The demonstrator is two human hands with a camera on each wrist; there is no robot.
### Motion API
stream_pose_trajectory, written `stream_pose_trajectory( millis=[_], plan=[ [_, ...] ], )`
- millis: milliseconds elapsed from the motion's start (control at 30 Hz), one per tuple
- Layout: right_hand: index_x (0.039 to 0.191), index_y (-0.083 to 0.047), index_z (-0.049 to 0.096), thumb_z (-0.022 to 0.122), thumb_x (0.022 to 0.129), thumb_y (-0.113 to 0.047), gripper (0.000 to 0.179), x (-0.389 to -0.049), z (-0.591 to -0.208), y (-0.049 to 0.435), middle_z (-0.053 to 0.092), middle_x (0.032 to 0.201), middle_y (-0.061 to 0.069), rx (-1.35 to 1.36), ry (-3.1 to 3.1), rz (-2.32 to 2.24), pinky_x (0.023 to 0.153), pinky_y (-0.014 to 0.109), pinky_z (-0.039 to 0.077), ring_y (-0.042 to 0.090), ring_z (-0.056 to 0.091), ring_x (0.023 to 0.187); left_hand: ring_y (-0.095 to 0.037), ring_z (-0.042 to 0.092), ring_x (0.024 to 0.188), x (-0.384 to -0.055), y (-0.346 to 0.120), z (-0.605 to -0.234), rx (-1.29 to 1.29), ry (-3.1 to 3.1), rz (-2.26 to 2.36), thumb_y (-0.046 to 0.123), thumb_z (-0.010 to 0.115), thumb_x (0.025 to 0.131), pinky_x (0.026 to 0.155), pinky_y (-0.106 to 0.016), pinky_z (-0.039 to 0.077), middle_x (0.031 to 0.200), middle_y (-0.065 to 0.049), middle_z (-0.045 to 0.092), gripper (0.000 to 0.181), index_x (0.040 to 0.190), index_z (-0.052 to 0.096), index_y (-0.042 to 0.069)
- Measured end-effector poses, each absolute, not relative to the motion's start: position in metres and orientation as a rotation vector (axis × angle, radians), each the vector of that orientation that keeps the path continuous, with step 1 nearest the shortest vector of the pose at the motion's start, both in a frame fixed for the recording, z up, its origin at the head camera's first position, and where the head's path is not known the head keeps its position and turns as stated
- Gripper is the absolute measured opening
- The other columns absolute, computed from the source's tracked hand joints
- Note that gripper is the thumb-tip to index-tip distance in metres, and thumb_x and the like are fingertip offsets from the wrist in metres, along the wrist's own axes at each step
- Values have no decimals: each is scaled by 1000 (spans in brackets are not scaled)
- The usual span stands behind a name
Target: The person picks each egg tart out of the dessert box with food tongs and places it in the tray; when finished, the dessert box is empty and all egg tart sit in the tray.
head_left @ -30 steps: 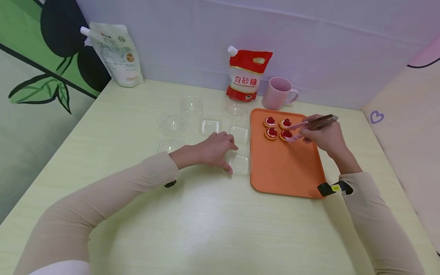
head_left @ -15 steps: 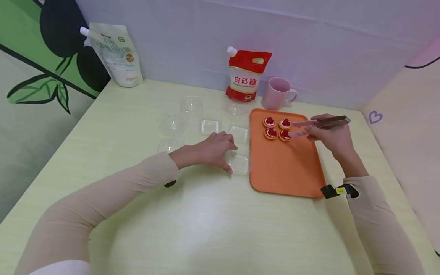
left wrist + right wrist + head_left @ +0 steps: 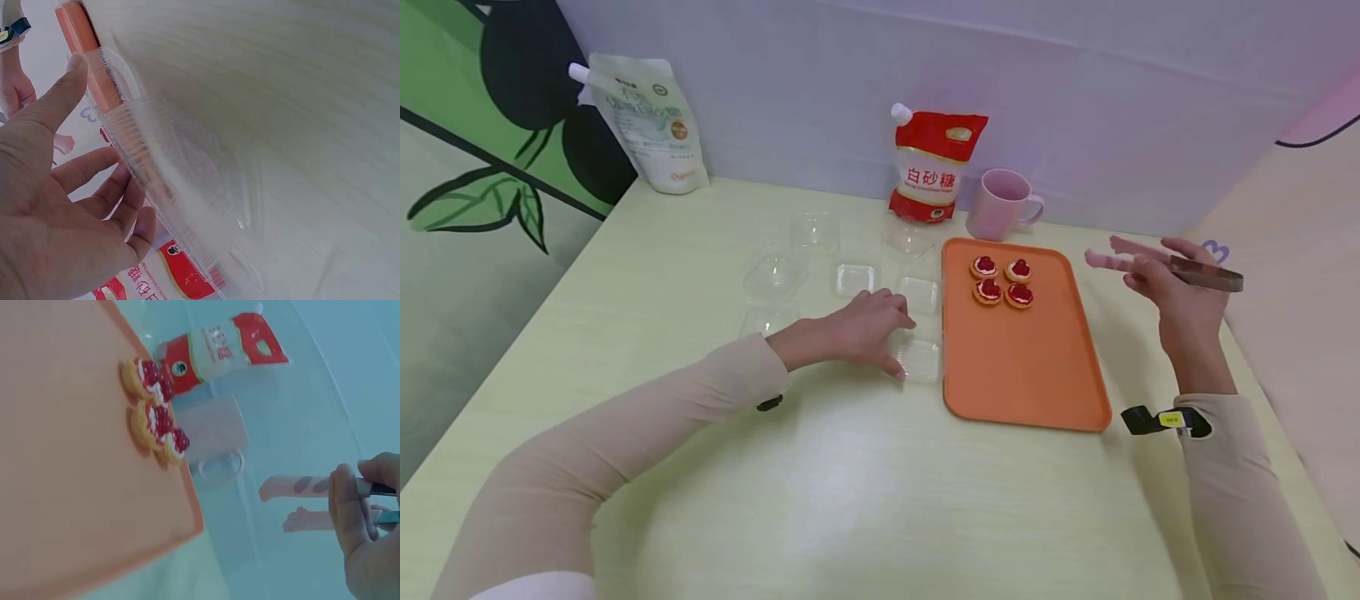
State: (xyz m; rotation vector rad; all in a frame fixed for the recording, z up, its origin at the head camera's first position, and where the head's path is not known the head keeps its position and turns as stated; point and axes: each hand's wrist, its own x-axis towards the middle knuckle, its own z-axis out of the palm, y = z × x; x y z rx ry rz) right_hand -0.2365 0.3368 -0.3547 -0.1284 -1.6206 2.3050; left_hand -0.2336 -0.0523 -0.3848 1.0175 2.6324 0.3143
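My left hand (image 3: pixel 865 325) touches the near edge of a small clear plastic container (image 3: pixel 921 360), its thumb and fingers spread along the rim. The left wrist view shows the thumb tip on the container's ridged edge. Off the far right of the orange tray (image 3: pixel 1026 367), my right hand (image 3: pixel 1191 308) holds pink-tipped tongs (image 3: pixel 1108 262). Their two tips stand apart with nothing between them. Several small tarts (image 3: pixel 988 291) topped with cream and red berries sit together at the tray's back left; the right wrist view shows the tarts (image 3: pixel 153 422) from the side.
More clear containers and lids (image 3: pixel 856 278) stand left of the tray and behind my left hand. At the back are a red and white sugar pouch (image 3: pixel 931 171), a pink mug (image 3: pixel 997 204) and a pale spouted pouch (image 3: pixel 651 125). A curtain hangs behind the table.
The right hand has drawn the tongs away from the tarts, off to the right past the tray's edge and above the table. All the tarts stay on the tray. The left hand has stayed put.
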Motion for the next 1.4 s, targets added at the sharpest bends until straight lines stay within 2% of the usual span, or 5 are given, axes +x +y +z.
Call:
stream_pose_trajectory(
  millis=[233, 467, 733, 1133, 1400],
  plan=[
    [107, 3, 62, 67, 86, 14, 23, -234, -370, 364, 72, 111, 21, 64, -1596, 2323, 64, 26, 59, 25, 77, 80, -26, 49, 120, -233, -52, -386, 1029, 2629, 316, 44, 87, 74, 95, -41, 38, 126, -9, 58, 76, 135, 63, 6],
    [111, -2, 65, 63, 88, 15, 29, -231, -386, 389, 76, 91, 7, -1, -1668, 2325, 65, 27, 59, 18, 75, 67, -26, 49, 119, -233, -53, -385, 1006, 2630, 321, 45, 87, 74, 96, -41, 38, 126, -9, 58, 76, 135, 63, 6],
    [97, 10, 68, 64, 86, 16, 14, -229, -400, 402, 73, 78, 13, -107, -1583, 2374, 61, 30, 59, 21, 73, 63, -25, 48, 118, -235, -53, -386, 1014, 2619, 323, 46, 86, 75, 95, -40, 37, 126, -8, 57, 76, 136, 62, 7],
    [111, 15, 64, 50, 100, 2, 22, -218, -401, 409, 72, 98, 22, 182, -1563, 2671, 80, 37, 58, 33, 76, 90, -25, 48, 120, -236, -52, -384, 992, 2616, 337, 45, 87, 74, 95, -40, 37, 127, -8, 57, 78, 136, 62, 7],
    [103, 11, 69, 57, 97, 0, 17, -220, -399, 408, 73, 87, 18, 53, -1719, 2557, 74, 36, 58, 27, 77, 81, -25, 48, 118, -236, -52, -385, 994, 2615, 337, 46, 87, 74, 94, -39, 36, 125, -8, 57, 77, 136, 62, 8]
  ],
)
